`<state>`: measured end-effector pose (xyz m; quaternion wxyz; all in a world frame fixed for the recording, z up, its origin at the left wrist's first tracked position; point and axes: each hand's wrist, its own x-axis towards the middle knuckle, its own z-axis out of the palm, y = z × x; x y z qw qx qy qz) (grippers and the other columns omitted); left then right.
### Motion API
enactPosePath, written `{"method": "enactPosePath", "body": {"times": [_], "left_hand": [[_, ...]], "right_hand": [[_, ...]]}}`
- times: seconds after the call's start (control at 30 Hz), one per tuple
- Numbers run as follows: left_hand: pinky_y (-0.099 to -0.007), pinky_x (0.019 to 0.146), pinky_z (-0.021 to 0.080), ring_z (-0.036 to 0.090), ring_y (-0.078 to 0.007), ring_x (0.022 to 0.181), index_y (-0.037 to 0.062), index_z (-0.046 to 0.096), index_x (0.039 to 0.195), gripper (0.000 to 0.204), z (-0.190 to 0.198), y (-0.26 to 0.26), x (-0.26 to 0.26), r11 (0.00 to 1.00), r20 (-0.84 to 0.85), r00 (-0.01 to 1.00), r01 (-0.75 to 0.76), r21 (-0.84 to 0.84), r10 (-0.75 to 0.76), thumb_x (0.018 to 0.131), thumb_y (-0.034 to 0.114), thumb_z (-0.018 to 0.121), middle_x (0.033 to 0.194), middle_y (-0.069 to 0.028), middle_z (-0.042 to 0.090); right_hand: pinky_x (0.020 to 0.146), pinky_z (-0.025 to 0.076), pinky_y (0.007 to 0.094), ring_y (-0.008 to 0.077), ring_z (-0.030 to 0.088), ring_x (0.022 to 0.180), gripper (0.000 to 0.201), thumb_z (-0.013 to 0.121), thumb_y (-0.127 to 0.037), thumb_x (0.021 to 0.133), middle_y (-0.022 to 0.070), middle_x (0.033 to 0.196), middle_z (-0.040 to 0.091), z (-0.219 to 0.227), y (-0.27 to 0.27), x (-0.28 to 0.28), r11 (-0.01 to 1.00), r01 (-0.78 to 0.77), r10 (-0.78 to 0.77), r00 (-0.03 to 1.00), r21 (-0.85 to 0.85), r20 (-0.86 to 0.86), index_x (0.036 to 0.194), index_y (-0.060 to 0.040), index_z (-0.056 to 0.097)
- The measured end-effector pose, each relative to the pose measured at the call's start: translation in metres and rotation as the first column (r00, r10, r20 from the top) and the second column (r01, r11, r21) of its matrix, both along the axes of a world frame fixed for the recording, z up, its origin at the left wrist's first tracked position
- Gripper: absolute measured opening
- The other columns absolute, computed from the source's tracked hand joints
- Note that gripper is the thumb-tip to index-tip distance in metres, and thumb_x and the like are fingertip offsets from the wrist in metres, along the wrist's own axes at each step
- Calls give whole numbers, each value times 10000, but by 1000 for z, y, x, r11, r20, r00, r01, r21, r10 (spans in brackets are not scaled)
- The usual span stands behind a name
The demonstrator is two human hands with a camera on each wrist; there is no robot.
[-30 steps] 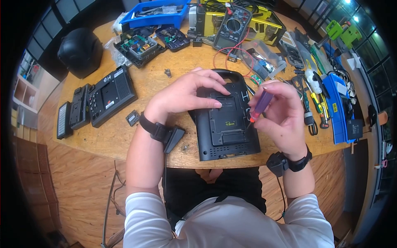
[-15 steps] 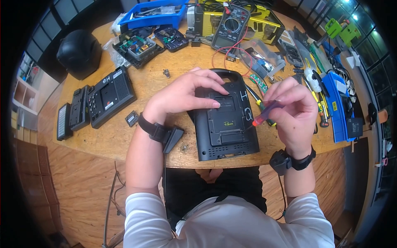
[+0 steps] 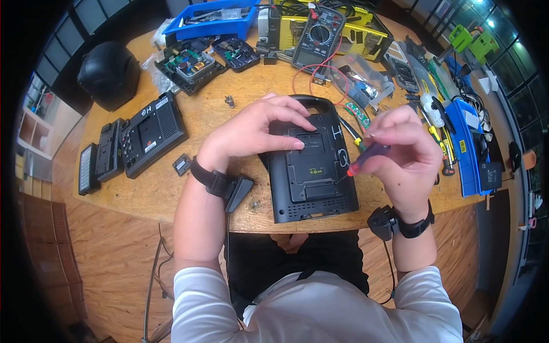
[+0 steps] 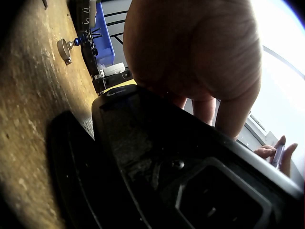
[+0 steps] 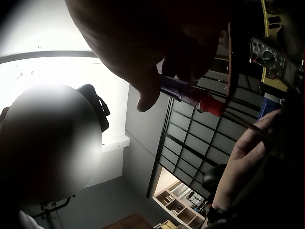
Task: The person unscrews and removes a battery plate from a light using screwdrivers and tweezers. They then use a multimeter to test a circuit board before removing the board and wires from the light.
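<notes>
A black case (image 3: 320,157) with a carry handle lies on the wooden table, its battery plate and white letters facing up. My left hand (image 3: 266,124) rests on its left side, thumb on the raised plate and fingers spread across the upper part. The left wrist view shows a power socket (image 4: 217,200) in the case's side below that hand. In my right hand (image 3: 409,150) I pinch a screwdriver (image 3: 373,156) with a purple handle and red collar. It slants down leftward, its shaft (image 5: 248,125) pointing at the case's lower right, where the tip is hard to make out.
Yellow-handled pliers (image 3: 355,137) lie right of the case. A multimeter (image 3: 320,39) with red leads, an opened housing (image 3: 191,64) and a blue tray (image 3: 217,26) stand behind. Other black units (image 3: 157,134) lie left. Tools and a blue bin (image 3: 466,148) line the right side.
My right hand has moved slightly right, and the screwdriver has tipped from steep to a flatter slant, uncovering the pliers and the case's lettering. The left hand and the case stay in place.
</notes>
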<state>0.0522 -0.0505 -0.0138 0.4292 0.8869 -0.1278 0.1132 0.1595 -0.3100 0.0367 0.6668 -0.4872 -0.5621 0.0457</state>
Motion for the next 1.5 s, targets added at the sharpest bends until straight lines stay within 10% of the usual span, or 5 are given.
{"method": "enactPosePath", "body": {"times": [0.3, 0.5, 0.7, 0.9, 1.5], "left_hand": [[-396, 1102, 385, 558, -263, 1242, 147, 790, 1144, 342, 0, 0, 0, 1000, 9, 1000, -2, 15, 1, 832, 282, 836, 1280, -64, 659], [-406, 1113, 373, 558, -256, 1253, 142, 789, 1148, 352, -1, 0, 0, 1000, -2, 1000, -4, 11, 4, 827, 277, 842, 1285, -55, 655], [-406, 1117, 359, 552, -260, 1246, 150, 790, 1156, 386, 3, -2, -1, 1000, -8, 1000, -9, 23, 10, 797, 277, 858, 1293, -57, 651], [-411, 1117, 339, 495, -292, 1244, 198, 785, 1217, 585, 9, -16, -4, 989, 12, 1000, -17, 149, 15, 671, 360, 919, 1353, -75, 615], [-402, 1076, 343, 511, -271, 1162, 195, 783, 1221, 424, 5, -19, 0, 986, 47, 998, -41, 161, 34, 812, 301, 813, 1447, -52, 629]], "right_hand": [[814, 583, 320, 210, 684, 976, 158, 676, 59, 940, 154, 1062, 695, 18, -4, -15, 969, -221, 126, 826, -111, -550, 1099, 65, 670], [860, 571, 344, 207, 678, 976, 180, 597, 16, 1005, 188, 1121, 684, -1, -2, 17, 991, -118, 126, 979, -59, 160, 1179, 57, 623], [854, 555, 329, 190, 651, 889, 302, 730, 123, 855, 128, 1060, 655, 20, -4, -13, 958, -239, 113, 820, -156, -561, 1143, 68, 659], [865, 559, 340, 200, 670, 952, 329, 690, 133, 877, 174, 1089, 687, 0, -4, 12, 989, -133, 134, 991, -68, 10, 1192, 59, 634], [885, 552, 307, 184, 646, 1082, 292, 676, 55, 943, 175, 1219, 664, -3, 3, 1, 967, -247, 226, 946, -68, -232, 1222, 37, 594]]}}
